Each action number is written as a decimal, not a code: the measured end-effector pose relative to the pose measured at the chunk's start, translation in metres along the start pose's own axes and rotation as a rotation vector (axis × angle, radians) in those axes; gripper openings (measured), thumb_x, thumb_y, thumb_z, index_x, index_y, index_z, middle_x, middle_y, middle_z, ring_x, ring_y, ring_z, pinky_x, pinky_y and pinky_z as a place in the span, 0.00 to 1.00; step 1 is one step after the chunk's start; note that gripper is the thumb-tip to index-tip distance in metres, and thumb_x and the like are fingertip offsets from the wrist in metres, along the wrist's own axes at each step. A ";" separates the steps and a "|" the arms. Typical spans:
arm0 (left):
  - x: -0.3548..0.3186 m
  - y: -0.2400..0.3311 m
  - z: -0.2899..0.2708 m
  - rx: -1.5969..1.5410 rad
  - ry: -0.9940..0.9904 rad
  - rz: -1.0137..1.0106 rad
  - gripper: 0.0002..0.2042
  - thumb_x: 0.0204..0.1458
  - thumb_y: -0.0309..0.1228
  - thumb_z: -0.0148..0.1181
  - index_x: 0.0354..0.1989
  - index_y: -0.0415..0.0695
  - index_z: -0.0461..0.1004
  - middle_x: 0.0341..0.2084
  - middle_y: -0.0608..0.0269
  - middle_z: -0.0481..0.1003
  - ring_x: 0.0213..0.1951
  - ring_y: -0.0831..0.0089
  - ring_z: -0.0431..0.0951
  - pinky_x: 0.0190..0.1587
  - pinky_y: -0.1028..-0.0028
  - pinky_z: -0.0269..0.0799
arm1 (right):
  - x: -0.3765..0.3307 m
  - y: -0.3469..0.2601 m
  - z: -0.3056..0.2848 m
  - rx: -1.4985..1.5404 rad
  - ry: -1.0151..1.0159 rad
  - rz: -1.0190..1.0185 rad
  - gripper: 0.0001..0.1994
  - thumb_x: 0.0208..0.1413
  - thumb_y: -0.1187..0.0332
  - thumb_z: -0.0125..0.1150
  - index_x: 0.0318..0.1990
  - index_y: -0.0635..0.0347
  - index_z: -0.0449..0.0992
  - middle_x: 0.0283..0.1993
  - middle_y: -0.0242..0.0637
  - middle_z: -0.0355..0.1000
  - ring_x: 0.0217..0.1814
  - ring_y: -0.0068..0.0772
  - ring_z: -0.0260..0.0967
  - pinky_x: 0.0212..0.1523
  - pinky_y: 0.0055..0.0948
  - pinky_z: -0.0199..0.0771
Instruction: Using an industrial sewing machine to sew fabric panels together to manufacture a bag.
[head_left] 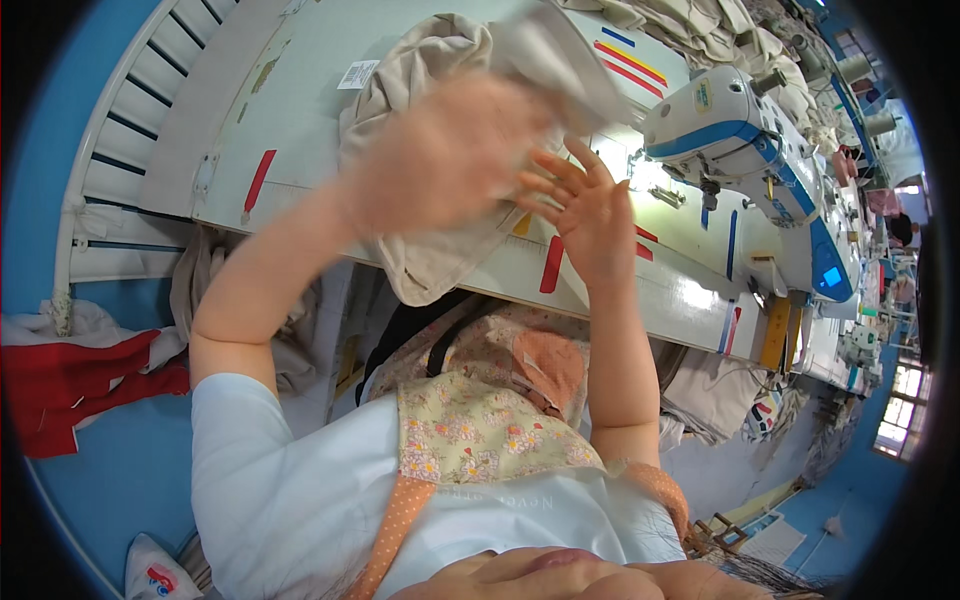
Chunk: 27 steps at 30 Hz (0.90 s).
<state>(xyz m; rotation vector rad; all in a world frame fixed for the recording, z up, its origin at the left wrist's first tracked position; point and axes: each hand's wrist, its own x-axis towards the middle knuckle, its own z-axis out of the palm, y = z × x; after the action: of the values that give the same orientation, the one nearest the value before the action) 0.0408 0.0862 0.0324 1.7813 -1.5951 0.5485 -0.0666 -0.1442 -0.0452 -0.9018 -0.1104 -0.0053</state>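
Note:
A beige fabric piece (425,270) lies crumpled on the sewing table, its lower corner hanging over the front edge. My left hand (450,150) is above it, smeared by motion, so its fingers do not show clearly. Just beyond that hand, a pale cloth flap (565,65) is blurred too; whether the hand grips it I cannot tell. My right hand (592,225) is raised above the table edge, fingers spread, holding nothing. To its right stands a white and blue sewing machine (715,115), with its lit needle area near my right fingertips.
Red tape (551,265) marks the white tabletop (310,130). More beige garments (700,30) are heaped at the far right. A white rail (85,170) borders the left side, with red cloth (90,385) below. Fabric (715,395) hangs under the table at right.

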 end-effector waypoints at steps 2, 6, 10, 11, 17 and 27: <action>-0.018 0.036 0.032 0.081 -0.227 0.138 0.14 0.50 0.30 0.64 0.47 0.48 0.82 0.56 0.61 0.75 0.65 0.58 0.69 0.70 0.50 0.61 | -0.014 -0.008 0.011 0.024 0.118 0.062 0.34 0.68 0.46 0.51 0.71 0.62 0.60 0.66 0.49 0.69 0.64 0.44 0.70 0.62 0.46 0.74; -0.061 0.078 0.075 -0.131 -0.239 0.248 0.10 0.49 0.33 0.60 0.37 0.43 0.79 0.48 0.61 0.74 0.59 0.61 0.71 0.60 0.54 0.70 | -0.029 -0.019 0.005 -0.224 0.248 0.292 0.24 0.56 0.72 0.64 0.61 0.64 0.70 0.54 0.37 0.76 0.52 0.31 0.75 0.55 0.32 0.74; -0.067 0.108 0.091 -0.374 -0.216 0.132 0.11 0.53 0.32 0.58 0.40 0.40 0.79 0.42 0.56 0.76 0.51 0.58 0.77 0.53 0.58 0.75 | -0.055 -0.019 0.001 -0.240 0.466 0.064 0.13 0.55 0.76 0.66 0.49 0.64 0.79 0.46 0.33 0.79 0.45 0.26 0.76 0.49 0.27 0.74; -0.059 0.103 0.094 -0.339 -0.474 -0.120 0.12 0.54 0.33 0.57 0.43 0.41 0.79 0.43 0.54 0.77 0.51 0.56 0.77 0.55 0.58 0.74 | -0.061 -0.021 0.008 -0.238 0.473 0.063 0.13 0.55 0.76 0.66 0.49 0.64 0.79 0.46 0.33 0.79 0.45 0.26 0.76 0.49 0.27 0.74; -0.047 0.024 0.105 -0.202 -0.120 -0.380 0.22 0.63 0.40 0.49 0.64 0.47 0.70 0.61 0.51 0.72 0.64 0.53 0.69 0.67 0.55 0.61 | -0.115 -0.030 0.034 -0.183 0.544 -0.435 0.16 0.61 0.77 0.60 0.56 0.67 0.73 0.54 0.40 0.75 0.54 0.36 0.74 0.56 0.36 0.75; -0.130 0.006 0.067 0.399 -0.487 -0.375 0.24 0.59 0.39 0.56 0.64 0.46 0.71 0.60 0.52 0.73 0.63 0.55 0.70 0.64 0.55 0.65 | -0.190 -0.049 -0.052 -0.311 1.026 -0.178 0.12 0.63 0.71 0.63 0.52 0.66 0.78 0.50 0.35 0.78 0.51 0.28 0.75 0.54 0.29 0.73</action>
<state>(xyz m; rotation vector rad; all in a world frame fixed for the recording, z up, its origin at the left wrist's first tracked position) 0.0050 0.1281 -0.1034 2.5997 -1.4560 0.2736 -0.2532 -0.2231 -0.0577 -1.1011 0.7843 -0.6578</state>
